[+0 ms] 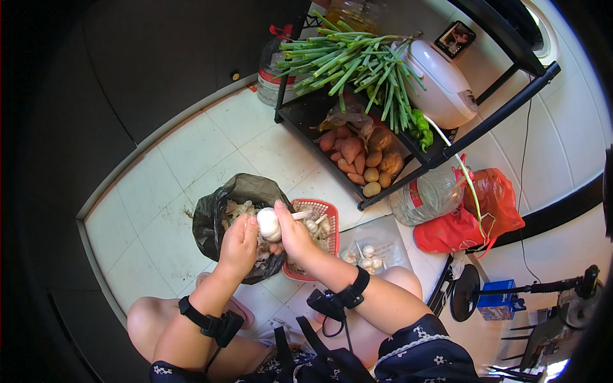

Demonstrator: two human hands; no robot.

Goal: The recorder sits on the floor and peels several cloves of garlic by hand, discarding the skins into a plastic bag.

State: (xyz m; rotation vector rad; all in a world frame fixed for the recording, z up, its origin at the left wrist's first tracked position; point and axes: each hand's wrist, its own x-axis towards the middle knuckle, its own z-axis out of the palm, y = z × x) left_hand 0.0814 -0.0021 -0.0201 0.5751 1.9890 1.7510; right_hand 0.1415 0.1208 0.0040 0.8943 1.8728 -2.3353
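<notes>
A whole white garlic bulb (pixel 269 224) with a stalk pointing right is held between my two hands. My left hand (pixel 238 244) grips its left side with fingers and thumb. My right hand (pixel 293 234) holds its right side, thumb up by the stalk. Under the hands stands a black plastic bag (pixel 206 225) with papery garlic skins inside. Beside it, partly under my right forearm, a red plastic basket (pixel 334 220) contains garlic bulbs with stalks. Several garlic bulbs (pixel 366 261) lie on a grey plastic sheet (pixel 390 234) to the right.
A black shelf rack (pixel 318 155) holds sweet potatoes (pixel 351 149), potatoes (pixel 371 174), cut green stalks (pixel 335 57) and a white rice cooker (pixel 438 81). Beside it stand a large plastic bottle (pixel 426 196) and a red bag (pixel 445 234). Dirt specks mark the tiled floor (pixel 163 215).
</notes>
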